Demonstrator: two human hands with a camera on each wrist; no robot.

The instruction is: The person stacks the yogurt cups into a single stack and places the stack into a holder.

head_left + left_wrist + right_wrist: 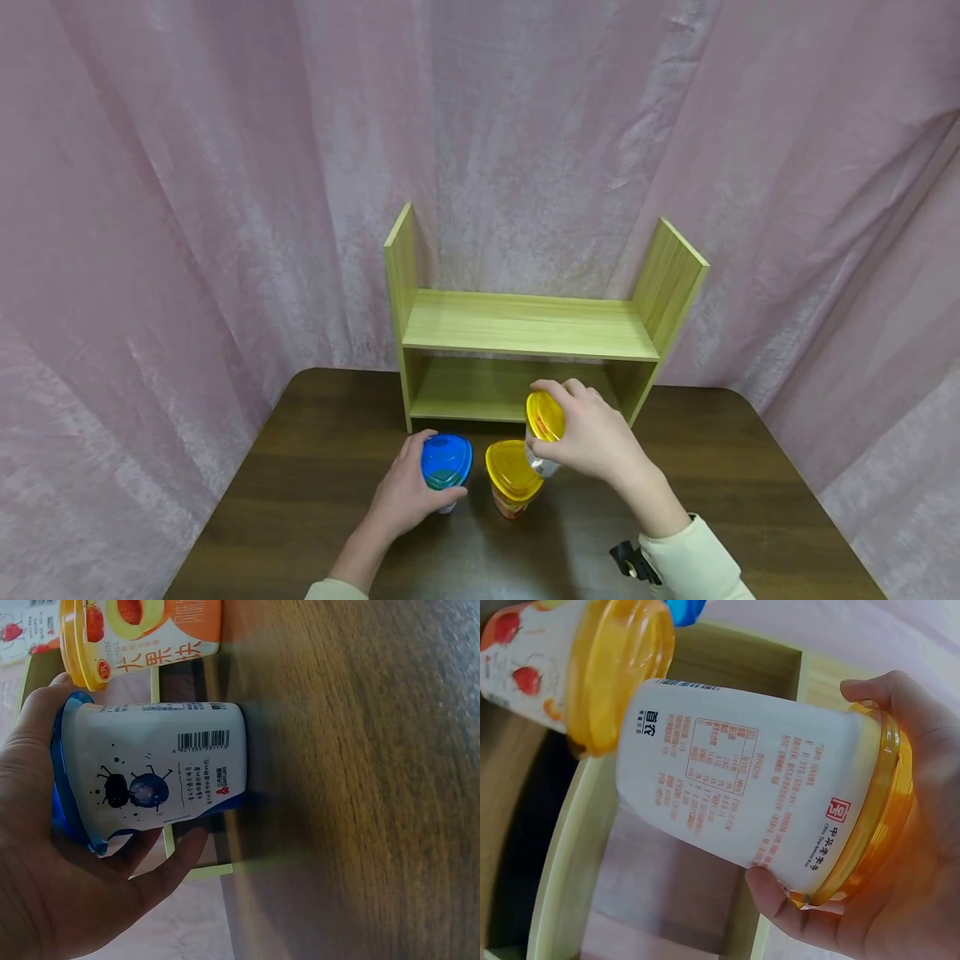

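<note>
A yogurt cup with a blue lid (447, 457) stands on the table, and my left hand (401, 492) holds it round the lid. Its white side carries a barcode and a blue cartoon figure in the left wrist view. My right hand (598, 433) grips a second yogurt cup, white with a yellow lid (742, 784), by its rim. That cup is raised off the table and tilted. Between the hands stands another yellow-lidded yogurt cup (513, 471), with fruit pictures on its side; neither hand appears to hold it.
Behind the cups a light wooden two-tier shelf (525, 325) stands on the dark wooden table (300, 467), with upright panels at both ends. Pink curtains (525, 150) hang behind and at both sides. A black item (633, 562) lies by the right sleeve.
</note>
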